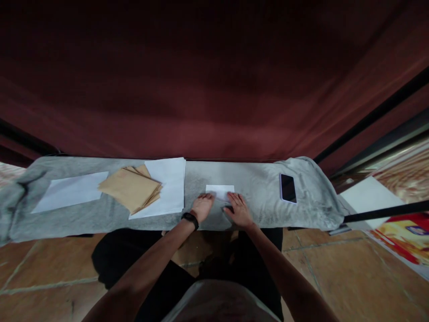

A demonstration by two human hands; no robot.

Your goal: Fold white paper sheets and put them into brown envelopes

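Observation:
A small folded sheet of white paper (220, 190) lies on the grey cloth in front of me. My left hand (202, 206) rests with its fingertips on the paper's left end, palm down. At the opposite end, my right hand (240, 212) lies flat with fingers stretched and the thumb apart. Neither hand is wrapped round anything. To the left, a stack of brown paper envelopes (130, 188) overlaps a pile of white paper sheets (172, 185). Beyond the envelopes lies another white sheet (70, 191).
The narrow table carries a rumpled grey cloth (254, 179). A phone (288, 188) lies right of my hands. A dark red curtain-like surface (214, 134) rises behind the table. A white sheet (373, 199) and a colourful printed box or poster (407, 235) are at the far right.

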